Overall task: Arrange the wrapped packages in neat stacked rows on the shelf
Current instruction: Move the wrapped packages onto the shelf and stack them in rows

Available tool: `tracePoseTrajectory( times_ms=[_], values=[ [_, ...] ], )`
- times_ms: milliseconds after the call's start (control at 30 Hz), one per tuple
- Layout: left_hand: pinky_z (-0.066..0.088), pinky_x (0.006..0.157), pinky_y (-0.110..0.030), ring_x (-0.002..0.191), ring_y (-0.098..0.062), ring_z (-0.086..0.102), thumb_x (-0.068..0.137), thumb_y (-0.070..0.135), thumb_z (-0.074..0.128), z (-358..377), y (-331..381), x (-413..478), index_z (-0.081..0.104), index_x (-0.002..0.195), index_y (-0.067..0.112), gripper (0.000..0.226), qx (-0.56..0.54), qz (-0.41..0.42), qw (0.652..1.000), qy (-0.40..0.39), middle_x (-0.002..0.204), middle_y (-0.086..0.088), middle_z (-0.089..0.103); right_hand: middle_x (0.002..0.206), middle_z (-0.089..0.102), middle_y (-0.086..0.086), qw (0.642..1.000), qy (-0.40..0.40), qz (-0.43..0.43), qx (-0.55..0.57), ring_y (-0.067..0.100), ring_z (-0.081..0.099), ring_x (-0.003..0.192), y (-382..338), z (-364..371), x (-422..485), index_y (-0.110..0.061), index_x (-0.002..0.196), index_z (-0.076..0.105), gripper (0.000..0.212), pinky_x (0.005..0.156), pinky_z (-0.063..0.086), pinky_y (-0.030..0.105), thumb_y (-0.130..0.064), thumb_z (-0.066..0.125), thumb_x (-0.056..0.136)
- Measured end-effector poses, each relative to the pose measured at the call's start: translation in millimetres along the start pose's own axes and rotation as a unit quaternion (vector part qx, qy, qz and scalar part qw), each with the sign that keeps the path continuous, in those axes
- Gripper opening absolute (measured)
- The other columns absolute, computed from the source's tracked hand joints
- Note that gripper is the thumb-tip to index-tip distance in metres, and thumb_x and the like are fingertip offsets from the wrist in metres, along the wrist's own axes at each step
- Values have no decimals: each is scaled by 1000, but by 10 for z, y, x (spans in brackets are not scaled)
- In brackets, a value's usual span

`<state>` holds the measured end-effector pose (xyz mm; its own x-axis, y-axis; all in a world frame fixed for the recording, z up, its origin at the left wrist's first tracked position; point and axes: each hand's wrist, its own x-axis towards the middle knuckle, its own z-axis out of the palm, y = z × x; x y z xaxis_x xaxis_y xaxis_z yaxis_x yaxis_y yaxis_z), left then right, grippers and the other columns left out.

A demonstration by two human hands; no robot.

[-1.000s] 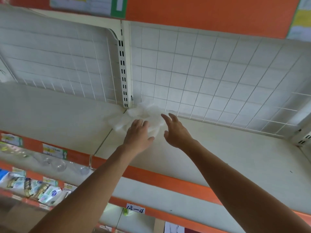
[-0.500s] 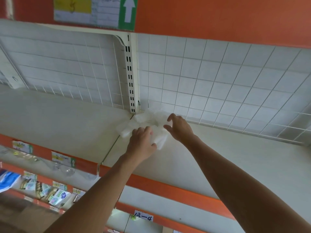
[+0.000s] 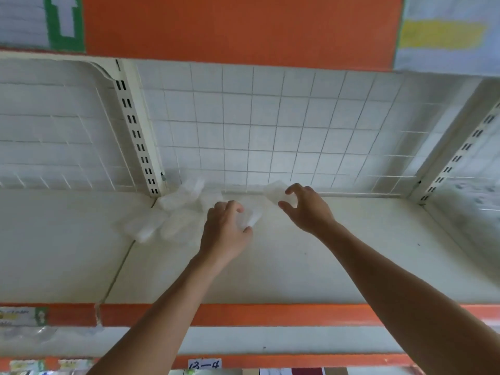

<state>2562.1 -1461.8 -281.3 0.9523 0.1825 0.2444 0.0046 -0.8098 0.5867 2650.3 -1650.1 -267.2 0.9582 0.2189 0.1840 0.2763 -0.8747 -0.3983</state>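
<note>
Your left hand (image 3: 226,234) rests knuckles-up on the shelf (image 3: 297,266), a little way in from its back edge. Its fingers are curled and its thumb is closed against the front package (image 3: 253,217), a pale wrapped piece that pokes out to the right of your fingers. Your right hand (image 3: 308,209) is further back, just short of the back edge, with thumb and fingers bent in a claw round the right end of the back package (image 3: 273,193). That one lies against the foot of the grid (image 3: 270,131), and blur hides how firmly you hold it. The two hands are near each other but apart. The pile (image 3: 167,220) of white wrapped packages sits in the back left corner of the shelf, at the foot of the slotted post (image 3: 135,131). It is heaped loosely, not in rows, and it spills forward and left across the seam onto the next shelf board; its right side lies just beside your left hand. The packages are blurred and nearly the shelf's own colour, so you cannot count them. An orange strip (image 3: 270,315) runs along the front edge, with a handwritten tag (image 3: 204,364) reading 13-4 on the strip below it. Above the grid hangs an orange board (image 3: 243,28) with a green arrow sign (image 3: 65,20) at its left.
</note>
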Motion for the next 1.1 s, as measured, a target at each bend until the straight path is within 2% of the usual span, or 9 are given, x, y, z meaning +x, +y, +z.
tracePoseTrajectory(
  times_ms=[133, 267, 467, 800, 1000, 1100],
  values=[
    [38, 86, -29, 119, -24, 41, 84, 24, 65, 363, 468, 109, 51, 118, 16, 37, -17, 40, 998, -35, 122, -5, 47, 122, 55, 7, 998, 33, 52, -18, 24, 55, 109, 541, -367, -261, -21, 124, 51, 40, 83, 46, 35, -43, 57, 92],
    [40, 90, -32, 118, -25, 41, 82, 24, 65, 729, 1047, 86, 52, 117, 16, 38, -25, 79, 995, -54, 121, -5, 49, 127, 54, 5, 994, 63, 69, -49, 24, 50, 117, 1126, -743, -574, -20, 124, 52, 39, 86, 45, 36, -42, 58, 92],
    [40, 92, -33, 116, -27, 44, 80, 25, 68, 1327, 2058, -97, 53, 117, 14, 42, -41, 135, 988, -59, 119, -6, 52, 124, 54, 7, 987, 113, 94, -59, 28, 51, 115, 2068, -1368, -1031, -21, 123, 52, 39, 86, 45, 38, -43, 58, 91],
    [35, 91, -29, 118, -27, 44, 76, 18, 70, 2343, 3978, -573, 50, 121, 13, 49, -68, 170, 981, -67, 122, -8, 50, 126, 54, 9, 977, 163, 123, -54, 27, 50, 115, 3908, -2555, -1929, -17, 124, 54, 43, 81, 44, 35, -39, 64, 87],
    [39, 95, -31, 121, -25, 45, 76, 20, 69, 2764, 4693, -648, 47, 122, 15, 51, -50, 178, 978, -100, 127, -7, 49, 126, 55, 9, 974, 170, 140, -51, 29, 50, 116, 4598, -2876, -2209, -17, 122, 55, 43, 78, 41, 34, -37, 66, 86],
    [42, 87, -32, 117, -23, 48, 77, 19, 67, 2941, 4927, -581, 45, 125, 17, 53, -32, 197, 972, -121, 128, -5, 46, 127, 54, 9, 972, 173, 150, -46, 28, 50, 116, 4844, -2959, -2245, -17, 123, 55, 43, 80, 45, 36, -37, 66, 86]
  ],
)
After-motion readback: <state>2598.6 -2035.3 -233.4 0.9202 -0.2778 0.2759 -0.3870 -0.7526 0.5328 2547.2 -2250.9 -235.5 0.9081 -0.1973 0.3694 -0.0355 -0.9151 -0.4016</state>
